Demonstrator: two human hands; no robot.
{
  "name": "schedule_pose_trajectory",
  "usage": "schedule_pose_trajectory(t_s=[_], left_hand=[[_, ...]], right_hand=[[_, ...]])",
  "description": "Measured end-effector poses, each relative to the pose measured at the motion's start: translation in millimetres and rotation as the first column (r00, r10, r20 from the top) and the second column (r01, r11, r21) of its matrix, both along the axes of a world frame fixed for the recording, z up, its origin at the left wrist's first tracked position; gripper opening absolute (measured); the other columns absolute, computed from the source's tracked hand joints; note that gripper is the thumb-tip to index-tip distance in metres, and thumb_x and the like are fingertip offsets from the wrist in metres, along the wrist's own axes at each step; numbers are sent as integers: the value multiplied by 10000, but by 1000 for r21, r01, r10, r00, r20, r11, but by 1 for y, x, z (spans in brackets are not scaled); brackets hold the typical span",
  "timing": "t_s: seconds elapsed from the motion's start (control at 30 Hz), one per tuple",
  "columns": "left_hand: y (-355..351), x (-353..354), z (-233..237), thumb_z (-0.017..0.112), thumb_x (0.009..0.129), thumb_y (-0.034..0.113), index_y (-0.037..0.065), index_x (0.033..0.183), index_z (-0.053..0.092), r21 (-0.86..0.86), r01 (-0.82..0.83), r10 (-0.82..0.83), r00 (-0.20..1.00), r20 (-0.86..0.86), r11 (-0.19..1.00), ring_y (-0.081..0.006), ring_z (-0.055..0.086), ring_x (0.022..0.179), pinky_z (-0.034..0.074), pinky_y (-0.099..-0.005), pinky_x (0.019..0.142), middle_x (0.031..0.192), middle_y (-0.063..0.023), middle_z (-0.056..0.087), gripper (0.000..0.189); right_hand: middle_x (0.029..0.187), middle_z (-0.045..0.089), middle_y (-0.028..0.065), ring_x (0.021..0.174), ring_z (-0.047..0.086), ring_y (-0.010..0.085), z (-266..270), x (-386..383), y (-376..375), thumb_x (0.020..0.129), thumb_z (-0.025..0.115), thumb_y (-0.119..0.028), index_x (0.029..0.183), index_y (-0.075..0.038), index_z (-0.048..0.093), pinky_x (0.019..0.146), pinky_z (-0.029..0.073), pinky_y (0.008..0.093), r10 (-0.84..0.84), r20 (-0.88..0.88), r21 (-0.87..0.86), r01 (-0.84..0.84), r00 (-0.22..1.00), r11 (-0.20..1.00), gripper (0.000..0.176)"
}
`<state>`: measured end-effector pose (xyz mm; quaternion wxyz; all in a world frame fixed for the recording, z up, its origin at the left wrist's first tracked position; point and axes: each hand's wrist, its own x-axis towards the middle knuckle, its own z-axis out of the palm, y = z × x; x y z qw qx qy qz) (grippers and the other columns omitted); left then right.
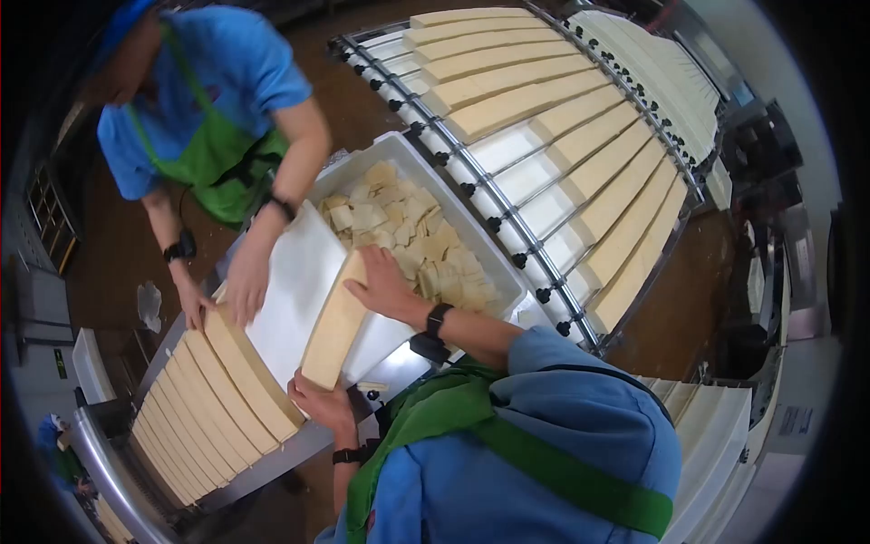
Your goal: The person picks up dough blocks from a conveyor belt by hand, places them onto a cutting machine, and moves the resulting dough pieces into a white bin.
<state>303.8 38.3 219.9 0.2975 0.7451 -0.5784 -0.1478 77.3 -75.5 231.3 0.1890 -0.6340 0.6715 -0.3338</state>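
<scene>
A long, flat, pale-yellow slab (333, 331) is held at a slant between my two hands, over a white sheet on the work surface (294, 272). My right hand (388, 286) grips its upper end, with the thumb on the face. Around the lower end close the fingers of my left hand (323, 404). To the left lies a row of similar slabs (240, 363), set side by side. A co-worker's hands (245, 281) rest at the upper end of that row, touching the nearest slab.
A grey bin (514, 272) beside my right hand holds many broken pale pieces (399, 218). Beyond it, a conveyor (535, 240) with black knobs carries rows of long slabs (517, 86). The co-worker (208, 118) stands across from me. Another person (59, 449) is at the far left.
</scene>
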Motion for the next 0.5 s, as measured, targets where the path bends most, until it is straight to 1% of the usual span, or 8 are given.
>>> schedule_pose_trajectory(t_s=[0.1, 0.13, 0.17, 0.2, 0.27, 0.33, 0.43, 0.5], left_hand=[[-22, -52, 12, 762, 700, 48, 60, 1314, 520, -175, 95, -105, 993, -51, 980, -404, 496, 1158, 412, -445, 1008, 1288, -205, 449, 660], [-32, -75, 14, 760, 700, 35, 53, 1311, 521, -247, 128, -146, 988, -56, 961, -403, 495, 1152, 413, -442, 1005, 1280, -205, 450, 656], [-43, -99, 22, 735, 704, 19, 73, 1337, 515, -244, 168, -188, 980, -61, 955, -401, 475, 1205, 398, -442, 1038, 1322, -202, 431, 672], [-54, -124, 32, 710, 708, 3, 93, 1362, 510, -240, 205, -227, 972, -68, 949, -398, 455, 1257, 384, -441, 1071, 1363, -200, 412, 690], [-78, -174, 49, 717, 690, 0, 105, 1361, 514, -268, 286, -319, 944, -87, 920, -404, 443, 1263, 390, -441, 1062, 1383, -205, 401, 709], [-99, -219, 74, 735, 676, 4, 121, 1367, 509, -234, 388, -400, 916, -3, 891, -411, 455, 1221, 407, -447, 1036, 1374, -201, 408, 736], [-135, -274, 97, 759, 662, 15, 140, 1379, 491, -175, 515, -484, 854, 190, 839, -410, 475, 1158, 451, -452, 967, 1347, -193, 423, 776], [-153, -302, 108, 822, 666, 105, 140, 1378, 488, -101, 563, -538, 820, 195, 821, -426, 506, 1147, 469, -463, 937, 1341, -203, 441, 787]], right_hand=[[1176, 513, 265, 1128, 487, 427, 24, -60, 14, 846, 701, -304, 1290, 65, 459, 997, 389, 489, -184, -42, -169, 174, 982, 970, 626], [1168, 520, 260, 1111, 497, 426, 24, -85, 14, 850, 698, -293, 1294, 58, 462, 991, 395, 492, -266, -70, -288, 236, 961, 928, 614], [1161, 527, 254, 1095, 506, 426, 25, -113, 12, 854, 694, -283, 1297, 52, 465, 985, 401, 496, -349, -88, -404, 287, 933, 868, 601], [1151, 537, 250, 1080, 517, 425, 40, -142, 10, 859, 691, -274, 1295, 45, 473, 962, 416, 491, -373, -64, -417, 315, 926, 853, 582], [1130, 554, 241, 1057, 537, 417, 66, -201, 3, 875, 678, -260, 1280, 35, 494, 929, 439, 475, -429, -10, -465, 376, 903, 802, 533], [1098, 563, 237, 1031, 547, 411, 76, -253, -8, 868, 685, -248, 1256, 38, 509, 903, 449, 476, -487, 32, -488, 439, 873, 755, 513], [1104, 575, 242, 1036, 559, 404, 58, -330, -32, 869, 689, -271, 1250, 41, 514, 901, 457, 475, -519, 54, -480, 478, 853, 735, 523], [1140, 582, 250, 1066, 566, 401, 36, -372, -48, 885, 675, -313, 1262, 40, 514, 919, 461, 464, -531, 46, -420, 498, 846, 758, 541]])
